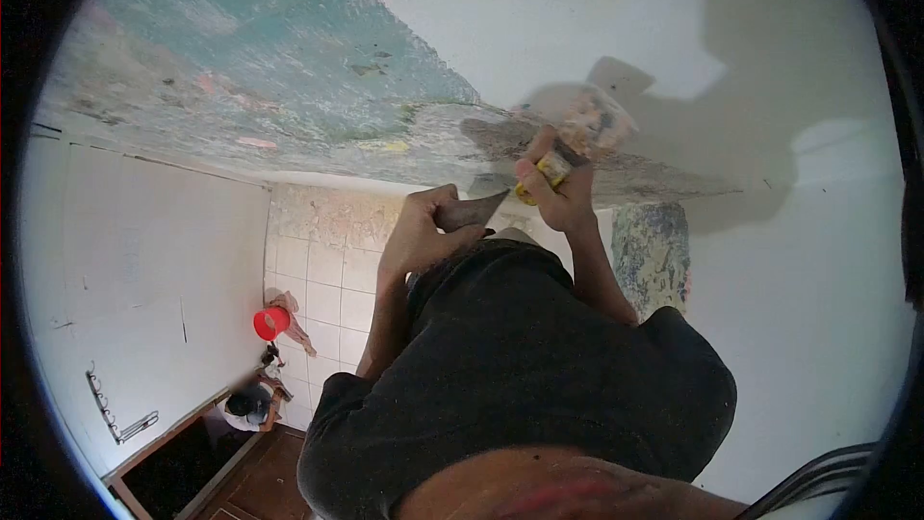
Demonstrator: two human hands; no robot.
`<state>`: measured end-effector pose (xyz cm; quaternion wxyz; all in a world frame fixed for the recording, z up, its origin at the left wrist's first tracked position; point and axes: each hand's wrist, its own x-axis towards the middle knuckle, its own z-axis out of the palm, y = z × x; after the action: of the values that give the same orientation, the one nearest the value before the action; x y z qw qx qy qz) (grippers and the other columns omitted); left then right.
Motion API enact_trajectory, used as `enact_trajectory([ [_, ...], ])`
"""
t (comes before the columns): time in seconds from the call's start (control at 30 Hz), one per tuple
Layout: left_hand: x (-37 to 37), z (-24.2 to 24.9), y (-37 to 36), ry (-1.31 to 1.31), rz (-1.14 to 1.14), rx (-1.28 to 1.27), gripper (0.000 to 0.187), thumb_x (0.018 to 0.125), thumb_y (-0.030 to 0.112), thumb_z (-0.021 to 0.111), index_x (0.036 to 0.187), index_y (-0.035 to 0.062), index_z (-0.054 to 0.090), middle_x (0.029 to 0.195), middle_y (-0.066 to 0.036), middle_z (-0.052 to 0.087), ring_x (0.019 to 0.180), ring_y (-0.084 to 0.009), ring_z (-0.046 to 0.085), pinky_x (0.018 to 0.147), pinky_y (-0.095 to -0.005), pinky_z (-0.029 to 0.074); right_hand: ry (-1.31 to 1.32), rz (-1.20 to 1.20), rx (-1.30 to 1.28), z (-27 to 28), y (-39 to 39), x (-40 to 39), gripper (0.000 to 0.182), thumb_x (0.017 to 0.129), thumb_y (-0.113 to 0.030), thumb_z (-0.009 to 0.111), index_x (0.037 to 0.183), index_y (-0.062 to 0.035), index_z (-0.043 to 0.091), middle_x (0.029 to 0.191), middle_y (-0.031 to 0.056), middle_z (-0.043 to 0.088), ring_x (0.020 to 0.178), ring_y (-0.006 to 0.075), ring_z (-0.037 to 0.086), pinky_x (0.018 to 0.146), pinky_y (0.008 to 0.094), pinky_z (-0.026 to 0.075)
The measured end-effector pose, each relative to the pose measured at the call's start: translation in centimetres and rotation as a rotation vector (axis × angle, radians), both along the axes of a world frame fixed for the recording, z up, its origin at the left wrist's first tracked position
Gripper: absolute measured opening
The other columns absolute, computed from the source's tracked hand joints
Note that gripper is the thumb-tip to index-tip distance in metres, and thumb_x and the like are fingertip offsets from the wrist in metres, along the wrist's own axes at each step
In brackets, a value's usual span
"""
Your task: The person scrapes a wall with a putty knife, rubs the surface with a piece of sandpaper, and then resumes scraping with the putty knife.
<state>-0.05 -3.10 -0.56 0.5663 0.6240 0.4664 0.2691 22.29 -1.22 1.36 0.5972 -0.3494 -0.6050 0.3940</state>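
ok so both hands are busy close up against the wall (pixel 289 48), right by where patchy blue-green paint meets the white part. Left hand (pixel 409 243) has its grip closed on a flat greyish piece (pixel 472 214), pointy end aimed across at the other hand. Right hand (pixel 570 200) has its grip wrapped round a yellow-and-dark tool (pixel 553 169), thumb on the near side. Neither grip is wide open. The two things sit between the hands, super near each other, but I honestly can't tell if the tip touches the yellow part. Can't say for sure what the grey piece is either, maybe a blade

My read is the step in hand is lining those two up, not working the surface. Any move from here calls for a firm hold on both, a slow change of angle, and fingertips kept off that tip in case it's sharp. A slip could catch the right thumb, imo

Down below on the left there's a red bucket (pixel 271 324) near the tiled floor (pixel 327 300), plus another person (pixel 252 404) well apart from these hands, so no crowding there
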Motion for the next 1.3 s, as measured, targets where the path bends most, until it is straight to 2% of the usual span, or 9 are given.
enact_trajectory([
  [0.07,-1.3,-1.1,0.1,0.014,0.016,0.040,0.023,0.072,0.003,0.081,0.078,-0.0009,0.058,0.073,-0.004,0.061,0.075,-0.0047,0.056,0.063,-0.0274,0.049,0.094,0.106,0.002,-2.4,0.9,-0.8,0.006,0.087,-0.004,0.064,0.086,-0.0036,0.058,0.068,0.0043,0.056,0.058,0.0105,0.056,0.051,0.0293,0.045],
  [0.17,-2.3,-0.1,0.1,-0.016,0.074,0.025,0.024,0.074,0.000,0.078,0.077,-0.0031,0.055,0.069,-0.003,0.058,0.071,-0.0044,0.053,0.058,-0.0265,0.048,-0.009,0.131,-0.073,-5.4,1.3,-2.1,0.004,0.087,-0.002,0.060,0.085,-0.0032,0.057,0.064,0.0026,0.053,0.052,0.0114,0.053,0.049,0.0300,0.045],
  [0.2,-3.0,0.1,0.1,0.028,0.093,0.020,0.024,0.074,0.000,0.078,0.077,-0.0033,0.055,0.068,-0.003,0.058,0.070,-0.0045,0.054,0.058,-0.0262,0.048,0.071,0.279,-0.291,-4.6,1.1,-2.2,0.008,0.092,-0.009,0.060,0.087,-0.0030,0.057,0.061,0.0007,0.049,0.047,0.0101,0.049,0.045,0.0285,0.043],
  [0.27,-4.0,0.9,0.1,0.102,0.128,0.020,0.025,0.073,0.002,0.079,0.077,-0.0030,0.055,0.065,-0.003,0.056,0.067,-0.0049,0.051,0.055,-0.0269,0.046,0.151,0.301,-0.356,-6.1,1.6,-3.2,0.012,0.094,-0.013,0.060,0.089,-0.0037,0.057,0.060,-0.0003,0.050,0.045,0.0085,0.048,0.043,0.0273,0.041],
  [0.33,-6.8,-1.4,-0.3,0.147,0.134,0.071,0.026,0.073,0.004,0.080,0.077,-0.0023,0.055,0.065,-0.003,0.056,0.065,-0.0056,0.049,0.053,-0.0273,0.044,0.193,0.330,-0.324,-7.9,2.4,-4.3,0.015,0.098,-0.019,0.060,0.090,-0.0059,0.056,0.060,-0.0018,0.050,0.044,0.0054,0.046,0.039,0.0243,0.037],
  [0.53,-9.3,-1.8,-1.3,0.247,0.311,0.092,0.030,0.071,0.008,0.081,0.076,-0.0005,0.053,0.063,-0.004,0.053,0.062,-0.0067,0.046,0.052,-0.0277,0.041,0.516,0.451,-0.559,-6.0,2.8,-8.0,0.017,0.099,-0.018,0.058,0.085,-0.0109,0.050,0.060,-0.0051,0.044,0.044,0.0032,0.037,0.038,0.0232,0.030],
  [0.67,-8.5,-2.0,-1.4,0.198,0.323,0.074,0.030,0.071,0.007,0.080,0.076,-0.0005,0.052,0.064,-0.004,0.055,0.062,-0.0065,0.047,0.052,-0.0272,0.043,0.525,0.471,-0.494,-5.5,2.6,-9.5,0.018,0.100,-0.017,0.056,0.085,-0.0114,0.048,0.060,-0.0065,0.039,0.045,0.0029,0.031,0.039,0.0225,0.025],
  [1.13,-8.3,-0.3,-2.9,0.150,0.409,0.070,0.028,0.073,0.006,0.081,0.078,-0.0001,0.055,0.071,-0.005,0.064,0.069,-0.0070,0.061,0.059,-0.0242,0.050,0.654,0.460,-0.494,-2.3,2.4,-10.9,0.023,0.101,-0.017,0.055,0.080,-0.0105,0.046,0.055,-0.0054,0.038,0.042,0.0048,0.034,0.037,0.0227,0.027],
  [1.3,-8.4,-0.5,-2.7,0.108,0.402,0.086,0.027,0.075,0.007,0.081,0.079,0.0003,0.055,0.072,-0.005,0.064,0.068,-0.0070,0.060,0.058,-0.0245,0.050,0.631,0.442,-0.584,-4.2,2.1,-11.8,0.022,0.100,-0.017,0.056,0.081,-0.0109,0.047,0.055,-0.0051,0.038,0.042,0.0040,0.034,0.037,0.0222,0.028],
])
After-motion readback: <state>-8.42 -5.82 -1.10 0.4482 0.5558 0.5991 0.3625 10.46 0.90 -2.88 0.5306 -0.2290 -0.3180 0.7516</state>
